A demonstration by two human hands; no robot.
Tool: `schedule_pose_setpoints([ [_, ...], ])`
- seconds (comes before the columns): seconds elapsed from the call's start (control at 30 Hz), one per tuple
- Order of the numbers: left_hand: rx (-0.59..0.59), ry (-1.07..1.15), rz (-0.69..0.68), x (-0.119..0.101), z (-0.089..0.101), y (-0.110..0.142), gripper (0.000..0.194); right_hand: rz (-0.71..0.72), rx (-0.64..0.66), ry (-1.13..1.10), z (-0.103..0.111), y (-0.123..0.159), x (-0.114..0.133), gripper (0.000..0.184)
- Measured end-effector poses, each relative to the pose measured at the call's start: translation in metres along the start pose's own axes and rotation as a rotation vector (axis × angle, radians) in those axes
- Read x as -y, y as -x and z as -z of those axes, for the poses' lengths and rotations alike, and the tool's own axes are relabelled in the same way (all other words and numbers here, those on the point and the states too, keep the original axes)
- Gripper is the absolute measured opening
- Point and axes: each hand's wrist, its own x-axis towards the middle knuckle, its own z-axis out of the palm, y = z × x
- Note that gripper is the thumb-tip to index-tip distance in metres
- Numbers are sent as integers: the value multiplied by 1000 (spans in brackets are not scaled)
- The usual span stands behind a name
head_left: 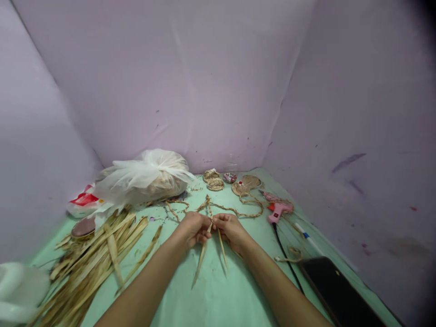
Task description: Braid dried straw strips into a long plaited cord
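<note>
My left hand and my right hand meet at the middle of a green table. Both pinch the near end of a braided straw cord that runs away from me and loops to the right. Two loose dried leaf strips hang from between my fingers toward me. Fingers of both hands are closed around the braid's end.
A pile of dried leaf strips lies at the left, a white plastic bag behind it. Small woven discs sit at the back. A pink glue gun with black cable and a black phone lie at the right.
</note>
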Motion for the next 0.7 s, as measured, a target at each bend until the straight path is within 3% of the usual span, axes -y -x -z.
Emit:
schedule_pose_setpoints([
  [0.1,84,-52,-26,11,-3,-3,7,14,29,21,1,-2,-3,14],
  [0.2,29,-172,-102,19,-1,-6,8,109,98,165,6,-5,-6,10],
  [0.3,-79,-321,-141,23,-1,-12,13,290,40,517,10,-4,-8,10],
  [0.43,-248,-514,-309,31,-3,-25,14,455,-102,1045,9,6,-1,17],
  [0.57,-249,-483,-338,38,-4,-32,15,358,-239,1320,0,18,11,19],
  [0.7,-220,-344,-299,39,-4,-33,15,234,-302,1391,-11,28,20,20],
])
